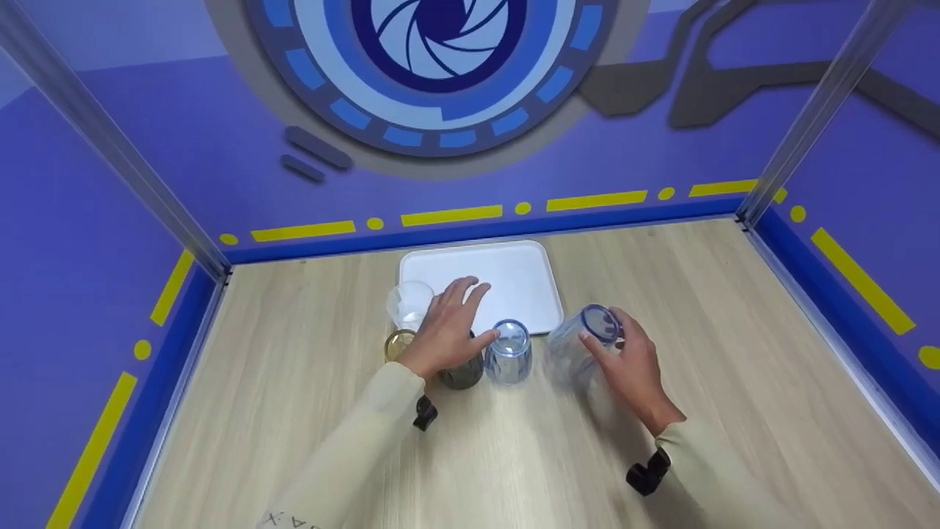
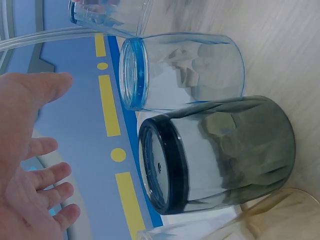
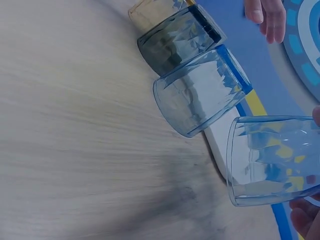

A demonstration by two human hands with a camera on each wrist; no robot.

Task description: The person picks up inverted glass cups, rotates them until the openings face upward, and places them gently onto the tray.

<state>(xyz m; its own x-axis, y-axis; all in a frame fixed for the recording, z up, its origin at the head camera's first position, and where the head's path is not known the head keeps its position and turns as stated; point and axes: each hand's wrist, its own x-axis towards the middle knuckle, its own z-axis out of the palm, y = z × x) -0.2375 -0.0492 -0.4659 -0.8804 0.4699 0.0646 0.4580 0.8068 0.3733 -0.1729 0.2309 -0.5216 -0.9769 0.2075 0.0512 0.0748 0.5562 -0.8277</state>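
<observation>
Right hand point(image 1: 637, 369): gripped the clear glass point(image 3: 274, 161), bottom up, off the table point(image 1: 734, 353), at 3 o'clock from the blue glass point(image 1: 508, 358).
Left hand point(image 1: 448, 327): was relaxed, holding nothing, near the dark glass point(image 2: 230, 150).
Glass work: probably the carrying step; next move called for careful, level lowering.
</observation>
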